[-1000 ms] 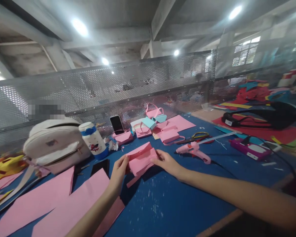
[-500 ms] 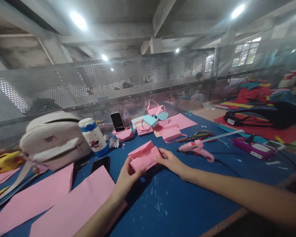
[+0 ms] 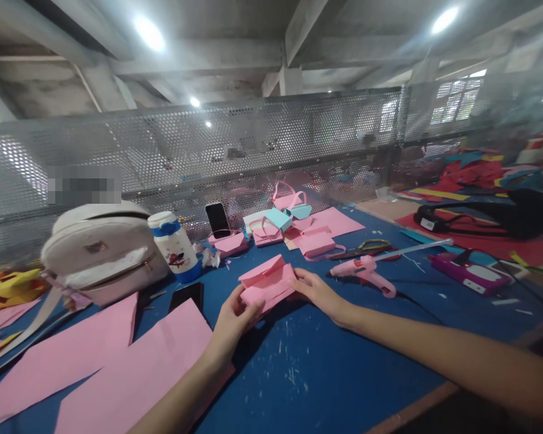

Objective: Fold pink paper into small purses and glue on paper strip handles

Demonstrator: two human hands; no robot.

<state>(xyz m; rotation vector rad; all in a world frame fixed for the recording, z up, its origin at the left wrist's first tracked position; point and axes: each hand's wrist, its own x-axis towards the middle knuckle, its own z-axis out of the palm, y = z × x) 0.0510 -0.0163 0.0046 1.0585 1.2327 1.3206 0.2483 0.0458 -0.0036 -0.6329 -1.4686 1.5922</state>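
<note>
While our left hand [image 3: 235, 316] and right hand [image 3: 317, 290] pinch the folded paper [image 3: 266, 282] at its ends, it seemingly lacks the handle of the bags [image 3: 315, 243] at twelve o'clock.

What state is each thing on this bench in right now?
pink paper piece: folded, gripped by left hand and right hand
glue gun: lying on its side, untouched
bottle: upright, capped
propped phone: leaning against the mesh, screen dark
flat phone: lying on the table, screen dark
</note>
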